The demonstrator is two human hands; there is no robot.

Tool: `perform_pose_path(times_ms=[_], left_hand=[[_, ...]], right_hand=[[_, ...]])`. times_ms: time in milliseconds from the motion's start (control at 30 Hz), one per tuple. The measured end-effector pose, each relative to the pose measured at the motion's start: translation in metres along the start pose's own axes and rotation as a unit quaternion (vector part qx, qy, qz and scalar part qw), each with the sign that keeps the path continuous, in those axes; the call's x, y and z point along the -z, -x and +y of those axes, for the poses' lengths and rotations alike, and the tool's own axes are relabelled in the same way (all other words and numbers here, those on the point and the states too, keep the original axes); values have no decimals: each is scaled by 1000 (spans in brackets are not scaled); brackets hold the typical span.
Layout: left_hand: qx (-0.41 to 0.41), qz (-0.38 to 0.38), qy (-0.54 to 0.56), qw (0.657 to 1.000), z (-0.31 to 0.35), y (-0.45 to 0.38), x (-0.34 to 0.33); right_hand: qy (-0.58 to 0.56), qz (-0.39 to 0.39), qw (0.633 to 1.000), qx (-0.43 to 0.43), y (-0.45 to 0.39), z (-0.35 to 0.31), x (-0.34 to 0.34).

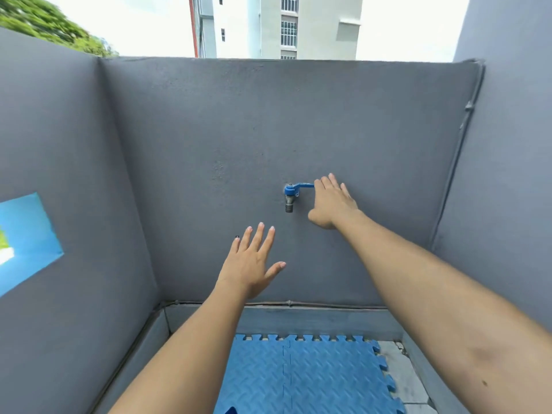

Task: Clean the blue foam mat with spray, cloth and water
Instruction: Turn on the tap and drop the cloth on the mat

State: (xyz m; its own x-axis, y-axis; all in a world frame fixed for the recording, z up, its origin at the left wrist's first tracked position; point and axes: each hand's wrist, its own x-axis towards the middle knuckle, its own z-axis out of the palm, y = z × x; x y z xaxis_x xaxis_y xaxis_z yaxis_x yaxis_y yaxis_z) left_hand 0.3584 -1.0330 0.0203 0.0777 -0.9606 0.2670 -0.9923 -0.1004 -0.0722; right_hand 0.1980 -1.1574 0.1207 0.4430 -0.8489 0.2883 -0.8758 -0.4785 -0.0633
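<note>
A blue-handled tap sticks out of the grey wall straight ahead, its metal spout pointing down and its lever lying level, out to the right. The right hand reaches up to that lever — the fingertips meet its far end, fingers stretched flat and close together, thumb hanging below; whether they actually grip the lever I cannot tell. The left hand floats below and to the left of the tap, well apart from it, palm toward the wall, all fingers spread wide and holding nothing.

Far below the tap, on the floor at the wall's foot, lies the blue foam mat — interlocking tiles with a raised tread pattern and toothed edges, a seam running down between two tiles. Its right edge leaves a strip of pale floor bare. To the left of the tap, on the side wall, hangs a blue sheet with a patch of green and white. Above the tap, beyond the wall's top, rise a pale building and leafy treetops.
</note>
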Motion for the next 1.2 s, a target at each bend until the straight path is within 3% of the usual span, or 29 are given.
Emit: perform_pose_path(times_ms=[233,1200], left_hand=[[46,-43,19,998,-8,14,-17],[52,-31,38,997,-26,18,-29]], right_hand=[[-15,15,1000,-12,11,-7,0],[-27,12,999,-22,24,-18,-3]])
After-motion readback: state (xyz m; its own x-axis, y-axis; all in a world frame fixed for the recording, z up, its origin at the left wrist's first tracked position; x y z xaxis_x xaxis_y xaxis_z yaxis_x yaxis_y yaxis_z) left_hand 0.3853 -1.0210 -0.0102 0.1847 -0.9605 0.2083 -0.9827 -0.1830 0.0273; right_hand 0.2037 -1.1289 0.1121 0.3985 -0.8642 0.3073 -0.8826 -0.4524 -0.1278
